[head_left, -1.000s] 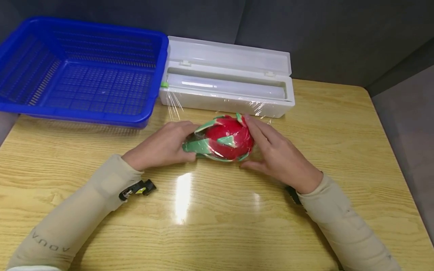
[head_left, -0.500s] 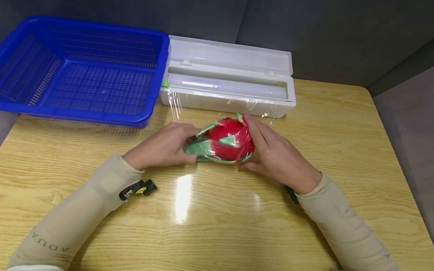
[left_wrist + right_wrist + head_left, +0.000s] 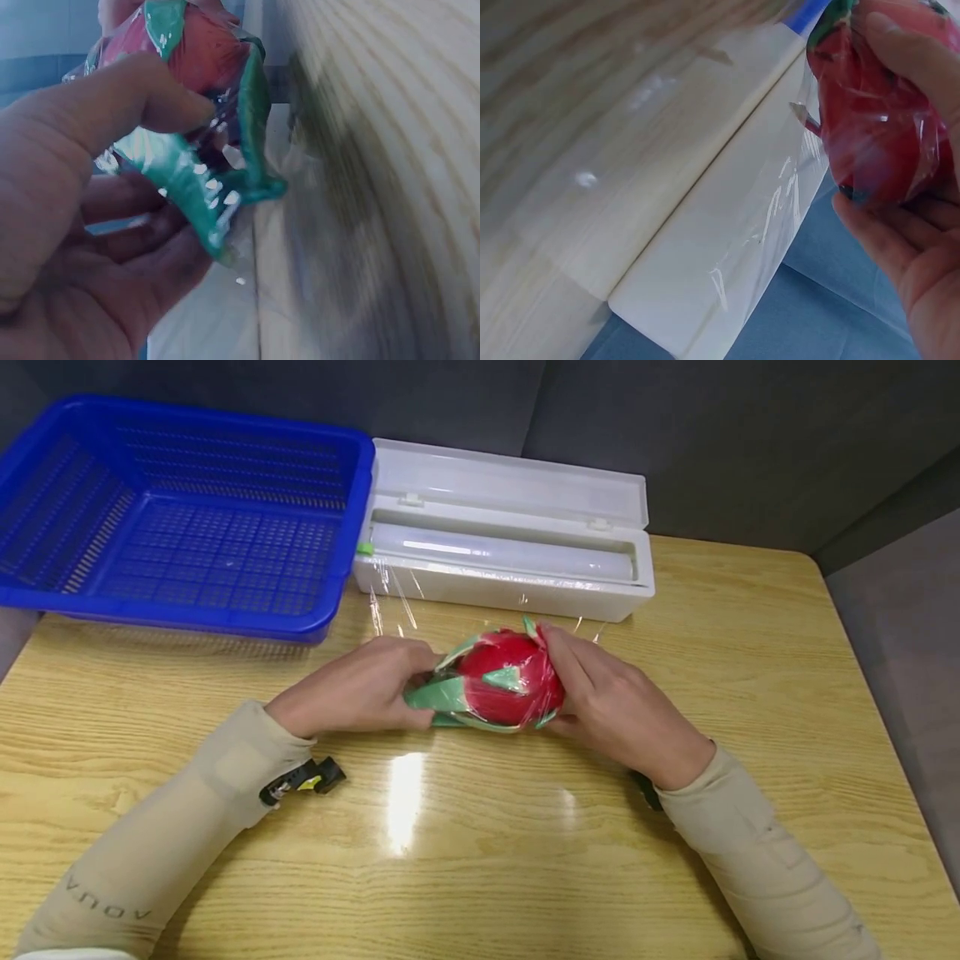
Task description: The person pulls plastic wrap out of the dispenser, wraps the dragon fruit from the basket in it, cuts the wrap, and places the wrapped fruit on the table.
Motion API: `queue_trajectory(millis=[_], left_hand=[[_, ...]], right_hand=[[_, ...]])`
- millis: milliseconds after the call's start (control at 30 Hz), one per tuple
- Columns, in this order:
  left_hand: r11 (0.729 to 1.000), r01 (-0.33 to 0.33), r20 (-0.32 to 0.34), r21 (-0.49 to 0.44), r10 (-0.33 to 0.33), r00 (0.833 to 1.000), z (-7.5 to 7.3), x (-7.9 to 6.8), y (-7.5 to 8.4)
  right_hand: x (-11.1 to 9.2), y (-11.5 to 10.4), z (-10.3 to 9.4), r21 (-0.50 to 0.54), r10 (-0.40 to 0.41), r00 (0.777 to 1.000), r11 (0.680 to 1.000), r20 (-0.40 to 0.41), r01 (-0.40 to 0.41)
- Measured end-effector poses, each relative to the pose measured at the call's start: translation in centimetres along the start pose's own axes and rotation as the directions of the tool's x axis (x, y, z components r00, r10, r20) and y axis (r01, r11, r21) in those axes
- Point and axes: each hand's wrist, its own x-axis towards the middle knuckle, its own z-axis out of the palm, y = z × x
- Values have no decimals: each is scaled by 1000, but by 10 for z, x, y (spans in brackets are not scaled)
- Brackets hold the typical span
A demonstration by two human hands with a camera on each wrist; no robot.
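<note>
The fruit (image 3: 510,685) is gripped by left hand (image 3: 363,685) and right hand (image 3: 618,710), seemingly mid-wrap; film (image 3: 774,210) from the far box (image 3: 480,587) should next be tautened.

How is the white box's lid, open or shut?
Open: the lid is swung back, exposing the roll inside the box.

Indoor workstation, apparently a partitioned booth, wood-grain table (image 3: 480,885), dark grey panels (image 3: 450,402) behind, film dispenser (image 3: 480,589), blue basket (image 3: 225,621)
</note>
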Motion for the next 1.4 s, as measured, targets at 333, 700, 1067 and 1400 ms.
queue_trajectory(millis=[333,700,1067,1400], left_hand=[[998,47,-21,35,-46,999,2,-3,5],[988,154,-4,-23,-154,988,-3,-4,4],[996,61,-120,-69,-69,990,-2,-4,4],[1000,18,-105,-10,-19,994,-1,-3,2]], right_hand=[[1,0,-3,45,-15,1000,999,-19,16],[3,3,-1,105,-19,999,994,-43,23],[6,7,0,138,38,999,990,-12,-36],[5,8,0,141,58,998,989,-24,-54]])
